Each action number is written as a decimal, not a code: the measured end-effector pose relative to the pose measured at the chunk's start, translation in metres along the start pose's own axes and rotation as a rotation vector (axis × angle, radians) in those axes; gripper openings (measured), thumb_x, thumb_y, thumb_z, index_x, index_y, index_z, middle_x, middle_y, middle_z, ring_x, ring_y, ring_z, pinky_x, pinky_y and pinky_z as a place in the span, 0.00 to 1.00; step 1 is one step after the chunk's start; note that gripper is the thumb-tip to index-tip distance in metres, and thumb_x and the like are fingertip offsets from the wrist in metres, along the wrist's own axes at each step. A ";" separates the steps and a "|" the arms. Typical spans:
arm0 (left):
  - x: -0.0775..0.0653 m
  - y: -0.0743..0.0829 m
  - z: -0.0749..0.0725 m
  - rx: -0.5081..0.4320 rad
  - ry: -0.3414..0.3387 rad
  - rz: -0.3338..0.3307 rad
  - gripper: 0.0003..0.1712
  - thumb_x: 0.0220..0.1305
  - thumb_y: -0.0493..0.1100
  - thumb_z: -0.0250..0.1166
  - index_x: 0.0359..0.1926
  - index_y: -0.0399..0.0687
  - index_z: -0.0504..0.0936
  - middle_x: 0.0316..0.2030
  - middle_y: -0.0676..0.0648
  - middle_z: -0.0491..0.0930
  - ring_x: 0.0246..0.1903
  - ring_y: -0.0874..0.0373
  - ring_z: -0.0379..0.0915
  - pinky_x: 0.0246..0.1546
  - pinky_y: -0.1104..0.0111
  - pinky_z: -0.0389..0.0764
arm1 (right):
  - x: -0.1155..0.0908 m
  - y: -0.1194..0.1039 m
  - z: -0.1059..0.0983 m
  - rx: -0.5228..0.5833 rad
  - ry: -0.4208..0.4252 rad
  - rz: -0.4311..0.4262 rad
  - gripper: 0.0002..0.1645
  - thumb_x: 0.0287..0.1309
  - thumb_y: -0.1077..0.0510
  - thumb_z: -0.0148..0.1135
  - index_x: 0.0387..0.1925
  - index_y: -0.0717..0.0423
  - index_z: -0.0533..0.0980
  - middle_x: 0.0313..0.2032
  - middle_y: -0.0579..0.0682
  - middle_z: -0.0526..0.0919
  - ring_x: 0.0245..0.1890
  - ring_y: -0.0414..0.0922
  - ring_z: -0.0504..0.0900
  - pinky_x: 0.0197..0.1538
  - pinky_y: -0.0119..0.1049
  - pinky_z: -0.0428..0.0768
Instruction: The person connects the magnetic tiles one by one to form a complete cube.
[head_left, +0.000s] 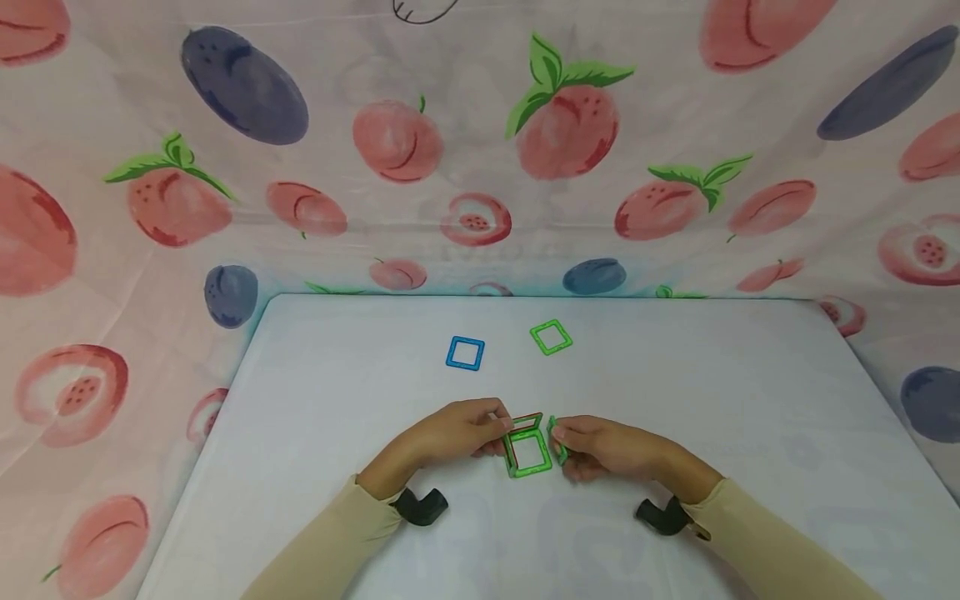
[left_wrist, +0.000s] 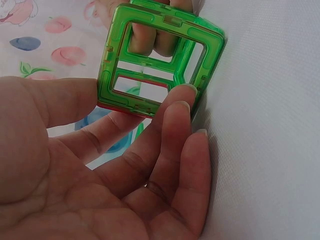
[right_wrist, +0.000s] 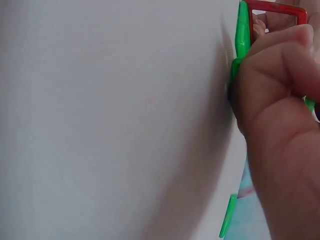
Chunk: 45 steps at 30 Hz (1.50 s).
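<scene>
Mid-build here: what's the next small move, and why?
Probably ease the right hand slightly leftward, bringing its upright green frame against the flat green frame: in the head view a narrow gap seems to part them, while the left hand grips the standing left-side frame, which should help steady things.

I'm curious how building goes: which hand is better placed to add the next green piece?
Probably the right hand: it pinches a green piece beside the joined frames, while the left hand grips them.
</scene>
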<state>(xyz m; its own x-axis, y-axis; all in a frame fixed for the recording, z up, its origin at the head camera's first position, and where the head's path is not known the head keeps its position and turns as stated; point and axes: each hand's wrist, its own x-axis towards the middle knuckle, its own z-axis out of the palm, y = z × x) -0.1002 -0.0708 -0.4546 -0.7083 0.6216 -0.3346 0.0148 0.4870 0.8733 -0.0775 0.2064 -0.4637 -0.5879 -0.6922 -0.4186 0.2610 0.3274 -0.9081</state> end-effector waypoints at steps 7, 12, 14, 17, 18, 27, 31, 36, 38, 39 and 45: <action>0.000 0.000 0.000 -0.002 -0.009 0.005 0.11 0.78 0.50 0.56 0.45 0.50 0.81 0.33 0.46 0.86 0.32 0.57 0.77 0.36 0.68 0.77 | 0.003 -0.002 0.001 -0.006 -0.021 -0.010 0.30 0.82 0.46 0.41 0.51 0.74 0.68 0.29 0.51 0.75 0.27 0.41 0.69 0.31 0.29 0.69; 0.000 0.001 -0.001 -0.017 -0.018 0.007 0.11 0.78 0.49 0.56 0.45 0.49 0.81 0.33 0.46 0.86 0.32 0.57 0.76 0.36 0.68 0.77 | 0.005 -0.006 0.003 -0.032 -0.023 -0.007 0.29 0.82 0.46 0.41 0.60 0.69 0.70 0.29 0.52 0.77 0.27 0.41 0.70 0.32 0.30 0.69; 0.000 0.001 -0.001 -0.027 -0.020 0.008 0.11 0.78 0.49 0.57 0.46 0.47 0.81 0.33 0.45 0.85 0.32 0.56 0.75 0.35 0.68 0.76 | 0.005 -0.006 0.003 -0.038 -0.010 0.002 0.28 0.82 0.47 0.40 0.59 0.68 0.71 0.29 0.52 0.78 0.28 0.42 0.71 0.32 0.30 0.70; 0.000 0.001 -0.001 -0.033 -0.022 0.008 0.12 0.78 0.48 0.57 0.46 0.46 0.81 0.33 0.45 0.85 0.32 0.57 0.75 0.35 0.68 0.75 | 0.006 -0.005 0.003 -0.044 0.006 0.012 0.26 0.82 0.50 0.39 0.58 0.67 0.72 0.29 0.53 0.78 0.29 0.42 0.73 0.33 0.30 0.72; 0.000 0.000 -0.001 -0.034 -0.023 0.009 0.12 0.78 0.48 0.57 0.46 0.46 0.81 0.33 0.45 0.85 0.31 0.57 0.75 0.35 0.68 0.75 | 0.006 -0.004 0.003 -0.044 0.011 0.011 0.26 0.81 0.50 0.39 0.57 0.67 0.72 0.29 0.53 0.78 0.29 0.42 0.73 0.33 0.30 0.72; 0.001 -0.002 -0.001 -0.010 -0.018 0.018 0.12 0.78 0.50 0.56 0.45 0.49 0.81 0.33 0.46 0.85 0.33 0.56 0.76 0.37 0.67 0.76 | 0.005 -0.009 0.008 -0.085 0.090 0.045 0.27 0.78 0.41 0.49 0.47 0.64 0.73 0.27 0.48 0.73 0.27 0.42 0.70 0.33 0.31 0.71; 0.002 -0.002 0.000 0.003 -0.014 0.010 0.11 0.78 0.51 0.57 0.44 0.50 0.81 0.33 0.46 0.85 0.31 0.57 0.75 0.36 0.67 0.76 | 0.001 -0.011 0.009 -0.226 0.195 0.054 0.22 0.70 0.42 0.62 0.44 0.57 0.73 0.26 0.46 0.74 0.27 0.42 0.72 0.32 0.31 0.71; 0.003 -0.002 0.000 0.000 -0.015 0.003 0.12 0.77 0.51 0.57 0.44 0.50 0.81 0.33 0.46 0.85 0.30 0.57 0.75 0.34 0.67 0.75 | -0.003 -0.014 0.011 -0.432 0.273 0.018 0.22 0.64 0.42 0.69 0.46 0.53 0.75 0.28 0.45 0.81 0.29 0.41 0.76 0.34 0.32 0.74; 0.002 -0.001 -0.001 -0.001 -0.017 0.007 0.12 0.77 0.51 0.57 0.44 0.49 0.81 0.33 0.46 0.86 0.30 0.57 0.75 0.34 0.67 0.75 | -0.003 -0.015 0.011 -0.434 0.274 0.033 0.24 0.65 0.42 0.68 0.49 0.54 0.75 0.29 0.46 0.83 0.30 0.42 0.79 0.36 0.34 0.75; 0.002 -0.001 -0.001 0.000 -0.017 0.008 0.12 0.77 0.51 0.57 0.45 0.49 0.81 0.33 0.46 0.86 0.30 0.57 0.75 0.35 0.67 0.75 | -0.003 -0.015 0.011 -0.415 0.268 0.048 0.26 0.66 0.42 0.67 0.53 0.55 0.74 0.30 0.47 0.84 0.31 0.43 0.80 0.38 0.35 0.76; 0.002 -0.001 -0.001 -0.008 -0.014 0.007 0.12 0.77 0.51 0.58 0.44 0.50 0.82 0.34 0.46 0.86 0.32 0.56 0.77 0.36 0.67 0.77 | -0.006 -0.016 0.006 -0.324 0.203 0.073 0.33 0.71 0.45 0.61 0.67 0.60 0.67 0.37 0.50 0.88 0.36 0.48 0.85 0.48 0.43 0.77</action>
<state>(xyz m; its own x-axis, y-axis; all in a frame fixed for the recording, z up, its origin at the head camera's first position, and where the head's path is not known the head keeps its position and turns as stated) -0.1022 -0.0709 -0.4558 -0.6980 0.6339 -0.3331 0.0141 0.4772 0.8787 -0.0730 0.2016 -0.4466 -0.7249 -0.5284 -0.4420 0.0721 0.5799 -0.8115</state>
